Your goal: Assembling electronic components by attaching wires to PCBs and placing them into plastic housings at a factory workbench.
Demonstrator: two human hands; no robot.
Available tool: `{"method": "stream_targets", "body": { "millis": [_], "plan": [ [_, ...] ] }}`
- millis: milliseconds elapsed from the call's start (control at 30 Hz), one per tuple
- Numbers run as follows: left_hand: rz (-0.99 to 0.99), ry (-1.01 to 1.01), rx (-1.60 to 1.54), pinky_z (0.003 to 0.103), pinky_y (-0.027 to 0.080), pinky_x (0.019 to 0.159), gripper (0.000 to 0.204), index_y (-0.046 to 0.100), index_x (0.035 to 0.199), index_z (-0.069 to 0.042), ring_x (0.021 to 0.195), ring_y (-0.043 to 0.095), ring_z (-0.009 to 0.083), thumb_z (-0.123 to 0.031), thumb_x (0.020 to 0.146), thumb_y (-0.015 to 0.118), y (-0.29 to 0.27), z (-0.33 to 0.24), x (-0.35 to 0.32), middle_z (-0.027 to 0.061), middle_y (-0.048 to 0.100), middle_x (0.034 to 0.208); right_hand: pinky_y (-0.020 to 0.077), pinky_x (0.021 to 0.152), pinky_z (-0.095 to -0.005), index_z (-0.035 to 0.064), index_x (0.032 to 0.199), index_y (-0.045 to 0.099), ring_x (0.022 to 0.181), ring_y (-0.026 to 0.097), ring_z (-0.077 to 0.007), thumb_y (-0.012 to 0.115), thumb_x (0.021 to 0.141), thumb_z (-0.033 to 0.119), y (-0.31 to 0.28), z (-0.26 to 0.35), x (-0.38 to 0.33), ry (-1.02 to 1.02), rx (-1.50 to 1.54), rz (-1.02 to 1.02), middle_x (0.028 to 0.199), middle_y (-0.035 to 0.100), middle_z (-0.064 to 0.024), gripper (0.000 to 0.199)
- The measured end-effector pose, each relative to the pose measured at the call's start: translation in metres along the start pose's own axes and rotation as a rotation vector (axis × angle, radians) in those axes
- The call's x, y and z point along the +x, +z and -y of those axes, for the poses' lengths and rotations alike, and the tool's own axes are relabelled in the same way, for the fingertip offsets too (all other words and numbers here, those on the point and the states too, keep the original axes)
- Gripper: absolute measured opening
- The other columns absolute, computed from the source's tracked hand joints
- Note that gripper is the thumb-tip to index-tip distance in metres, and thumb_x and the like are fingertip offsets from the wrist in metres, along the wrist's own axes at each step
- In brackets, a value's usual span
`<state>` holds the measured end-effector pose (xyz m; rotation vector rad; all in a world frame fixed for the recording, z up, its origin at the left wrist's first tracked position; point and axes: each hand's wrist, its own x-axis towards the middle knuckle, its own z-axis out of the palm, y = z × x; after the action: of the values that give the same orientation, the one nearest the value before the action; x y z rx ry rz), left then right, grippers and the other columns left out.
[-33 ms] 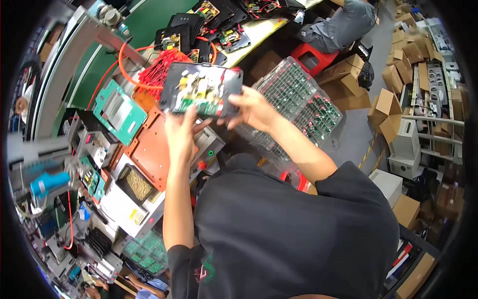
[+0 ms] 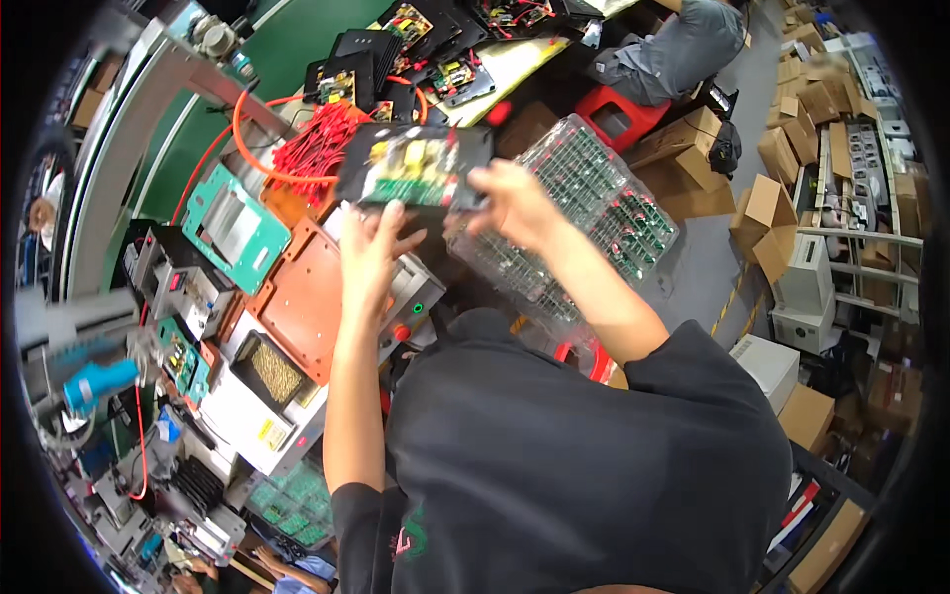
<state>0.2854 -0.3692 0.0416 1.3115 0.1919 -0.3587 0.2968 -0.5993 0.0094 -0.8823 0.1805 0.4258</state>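
Left hand [image 2: 366, 259] and right hand [image 2: 519, 208] are both at one open black case [image 2: 473, 147], raised over the near side of the bench. Inside it sits a green circuit board [image 2: 401, 188] with yellow components. Findings follow from left to right.

At the left, a teal frame [image 2: 275, 238] lies near an orange plate [image 2: 302, 287]. Nearer, brass-coloured curls [image 2: 269, 371] fill a small box; loose strands, if carried onto the board, could short it.

Far of the plate, red leads [image 2: 315, 148] lie heaped with an orange hose [image 2: 238, 121] looped about them. They are close to the left end of the case; a low pass on that side could snag a corner.

The left hand is at the near edge, fingers spread; whether they close beneath cannot be told. Should this be light contact only, the left end could dip. A red button [image 2: 402, 333] stands near that wrist and could be knocked by a dropped forearm.

The right hand pinches the right near corner; its fingertips are blurred. A one-corner hold could let the case twist, and a slip could strain the board.

At the right, clear trays [image 2: 577, 158] of boards stand near the right forearm; a dropped case could damage their contents.
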Motion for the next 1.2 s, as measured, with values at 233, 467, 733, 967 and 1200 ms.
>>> {"method": "stream_targets", "body": {
  "millis": [233, 467, 733, 967, 1200],
  "plan": [
    [0.235, -0.065, 0.104, 0.036, 0.059, 0.092, 0.053, 0.041, 0.149, 0.003, 0.115, 0.065, 0.0247, -0.006, 0.101, 0.060, 0.018, 0.005, -0.039, 0.0202, 0.060, 0.135, 0.0622, 0.084, -0.0679, -0.0110, 0.127, 0.049, 0.106, 0.065, -0.0442, 0.038, 0.097, -0.008, -0.230, 0.079, 0.133, -0.432, 0.212, -0.662, 0.127, 0.056, -0.0251, 0.032],
    [0.058, -0.125, 0.139, 0.033, 0.054, 0.099, 0.053, 0.047, 0.146, 0.005, 0.120, 0.063, 0.0217, 0.001, 0.095, 0.063, -0.026, -0.011, -0.075, 0.0184, 0.062, 0.133, 0.0615, 0.088, -0.0652, -0.0014, 0.129, 0.053, 0.110, 0.064, -0.0419, 0.038, 0.102, -0.004, -0.291, 0.063, 0.209, -0.166, 0.151, -0.815, 0.128, 0.059, -0.0213, 0.032],
    [-0.060, -0.183, 0.116, 0.035, 0.053, 0.099, 0.050, 0.050, 0.143, 0.005, 0.117, 0.064, 0.0224, -0.003, 0.096, 0.066, -0.047, 0.017, -0.097, 0.0179, 0.064, 0.130, 0.0553, 0.089, -0.0700, 0.0052, 0.142, 0.047, 0.117, 0.058, -0.0525, 0.046, 0.108, 0.030, -0.320, 0.067, 0.245, 0.048, -0.016, -0.891, 0.138, 0.052, -0.0235, 0.042],
    [-0.023, -0.068, 0.195, 0.035, 0.053, 0.099, 0.048, 0.049, 0.143, 0.006, 0.117, 0.064, 0.0231, 0.001, 0.097, 0.062, -0.077, -0.002, -0.131, 0.0179, 0.065, 0.129, 0.0549, 0.086, -0.0543, 0.0127, 0.133, 0.058, 0.111, 0.062, -0.0370, 0.058, 0.097, 0.036, -0.370, 0.093, 0.207, -0.123, -0.256, -1.051, 0.126, 0.061, -0.0206, 0.043],
    [-0.682, 0.243, 0.355, 0.027, 0.055, 0.078, 0.021, 0.072, 0.116, 0.001, 0.087, 0.071, 0.0143, -0.005, 0.097, 0.065, -0.186, -0.011, -0.242, 0.0084, 0.076, 0.095, 0.0363, 0.049, -0.0255, -0.0047, 0.113, 0.063, 0.055, 0.043, -0.0088, 0.051, 0.100, 0.003, -0.084, 0.003, 0.094, -0.698, -0.492, -0.584, 0.068, 0.050, -0.0012, 0.020]
  ]
}}
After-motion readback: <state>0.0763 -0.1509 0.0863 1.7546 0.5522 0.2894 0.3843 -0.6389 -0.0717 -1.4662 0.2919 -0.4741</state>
